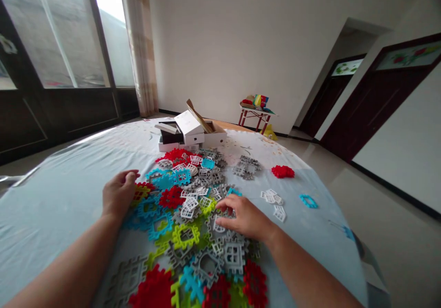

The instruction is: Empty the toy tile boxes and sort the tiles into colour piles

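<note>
A long heap of plastic interlocking building panels runs down the middle of the table, in red, blue, lime green, grey and white. My left hand (120, 192) is at the heap's left edge, its fingers curled together beside a red and yellow panel (142, 191); anything inside them is hidden. Over the right side of the heap is my right hand (246, 217), thumb and fingers apart. Just under its fingertips lie a white window piece (218, 225) and grey panels (234, 255). Nearby are a lime green frame (186, 236) and a red panel (171, 197).
Small groups lie to the right: grey panels (246, 167), a red stack (283, 172), white window pieces (271, 196) and a blue frame (308, 201). White boxes (191, 126) stand behind the heap. A pale cloth (69, 197) covers the round table. A small side table (257, 110) stands by the wall.
</note>
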